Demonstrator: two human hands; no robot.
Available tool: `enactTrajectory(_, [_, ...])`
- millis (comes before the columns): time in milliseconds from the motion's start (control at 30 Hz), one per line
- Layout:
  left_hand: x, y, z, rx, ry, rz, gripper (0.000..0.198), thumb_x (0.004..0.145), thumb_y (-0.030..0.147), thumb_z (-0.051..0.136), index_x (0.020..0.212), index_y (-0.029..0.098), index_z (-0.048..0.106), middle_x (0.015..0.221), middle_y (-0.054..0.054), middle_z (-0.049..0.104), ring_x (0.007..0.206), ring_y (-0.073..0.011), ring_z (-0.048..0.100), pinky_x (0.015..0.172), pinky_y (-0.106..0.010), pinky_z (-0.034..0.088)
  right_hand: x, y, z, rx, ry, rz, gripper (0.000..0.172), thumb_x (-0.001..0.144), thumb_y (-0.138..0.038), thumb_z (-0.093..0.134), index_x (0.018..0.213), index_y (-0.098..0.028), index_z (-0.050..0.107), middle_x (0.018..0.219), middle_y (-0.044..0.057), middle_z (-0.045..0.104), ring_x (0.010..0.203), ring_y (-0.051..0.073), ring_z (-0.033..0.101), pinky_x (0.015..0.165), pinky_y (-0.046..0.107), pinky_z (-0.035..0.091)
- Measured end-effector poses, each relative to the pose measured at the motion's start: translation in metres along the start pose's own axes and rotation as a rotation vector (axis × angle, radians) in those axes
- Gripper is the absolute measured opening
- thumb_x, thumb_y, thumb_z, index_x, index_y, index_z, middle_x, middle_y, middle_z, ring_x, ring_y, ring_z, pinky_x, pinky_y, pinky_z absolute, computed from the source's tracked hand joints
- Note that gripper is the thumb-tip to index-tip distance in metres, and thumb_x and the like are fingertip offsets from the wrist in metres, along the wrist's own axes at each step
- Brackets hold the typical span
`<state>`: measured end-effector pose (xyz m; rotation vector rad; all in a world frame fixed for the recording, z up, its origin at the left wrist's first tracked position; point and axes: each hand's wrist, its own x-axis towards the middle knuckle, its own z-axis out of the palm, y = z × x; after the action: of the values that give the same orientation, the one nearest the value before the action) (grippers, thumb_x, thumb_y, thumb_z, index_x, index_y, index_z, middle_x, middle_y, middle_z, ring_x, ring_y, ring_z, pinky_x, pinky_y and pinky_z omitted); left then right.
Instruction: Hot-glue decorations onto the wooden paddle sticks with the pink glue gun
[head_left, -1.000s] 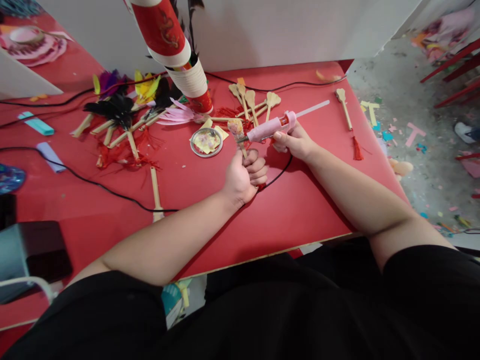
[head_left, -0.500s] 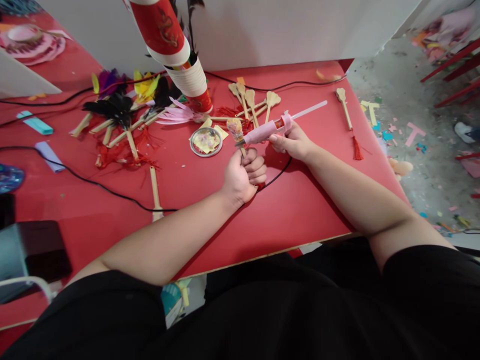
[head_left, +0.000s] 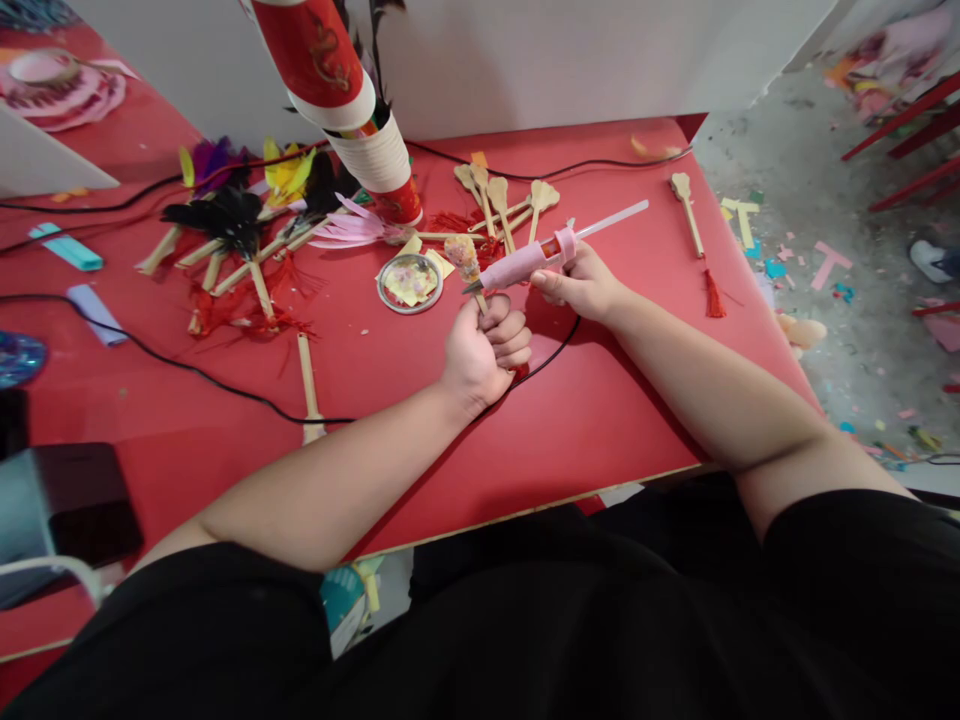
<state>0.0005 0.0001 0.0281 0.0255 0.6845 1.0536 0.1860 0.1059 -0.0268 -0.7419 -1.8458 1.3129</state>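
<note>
My left hand [head_left: 491, 345] is closed around the handle of a small wooden stick [head_left: 462, 258], whose wide head is coated with speckled bits and points up. A red tassel shows below that fist. My right hand [head_left: 581, 285] grips a pink glue gun [head_left: 521, 264] with a clear glue stick [head_left: 613, 218] jutting from its back. The gun's nozzle is right at the stick, just under the coated head; whether it touches, I cannot tell. Left of my hands lies a round metal lid [head_left: 410, 283] with yellowish scraps in it.
Several bare wooden sticks [head_left: 499, 200] lie behind my hands, and another with a tassel [head_left: 686, 215] at the right. Feathered sticks [head_left: 232, 230] pile up at the left. Stacked paper cups [head_left: 375, 160] stand at the back. A black cord [head_left: 202, 375] crosses the red table [head_left: 585, 420].
The glue gun's nozzle has shifted slightly left across the stick, just below the coated head. Both hands keep their grips, and the whole view has drifted a little.
</note>
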Motion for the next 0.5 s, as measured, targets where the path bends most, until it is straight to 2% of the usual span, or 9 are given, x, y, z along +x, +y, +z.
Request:
enactTrajectory(233, [-0.0009,0.0012,-0.0004,-0.011,0.020,0.009,0.053,0.121,0.028,0.033,0.070,0.024,0.017,0.057,0.008,0.013,0.039,-0.0081,0.014,0.039,-0.020,0.013,-0.0002,-0.0019,0.0023,-0.035,0.018,0.023,0.075,0.089,-0.094,0.078,0.098,-0.019,0.073,0.056,-0.003,0.053,0.049,0.014,0.049,0.047,0.027,0.040])
enactTrajectory(367, [-0.0003,0.0005,-0.0018,0.003,-0.009,0.015,0.054,0.122,0.030,0.029,0.070,0.024,0.016,0.056,0.008,0.012,0.039,-0.0077,0.015,0.039,-0.020,0.012,-0.0003,-0.0003,0.0019,-0.016,-0.003,0.048,0.076,0.089,-0.094,0.078,0.090,-0.019,0.067,0.058,-0.002,0.052,0.050,0.013,0.050,0.048,0.027,0.043])
enactTrajectory(500, [0.0003,-0.0001,-0.0022,0.014,-0.012,0.020,0.054,0.122,0.030,0.029,0.069,0.024,0.016,0.056,0.008,0.012,0.038,-0.0075,0.015,0.039,-0.020,0.012,0.0015,0.0050,0.0021,-0.018,-0.006,0.003,0.075,0.090,-0.094,0.078,0.085,-0.020,0.064,0.058,-0.004,0.051,0.051,0.012,0.047,0.049,0.026,0.040])
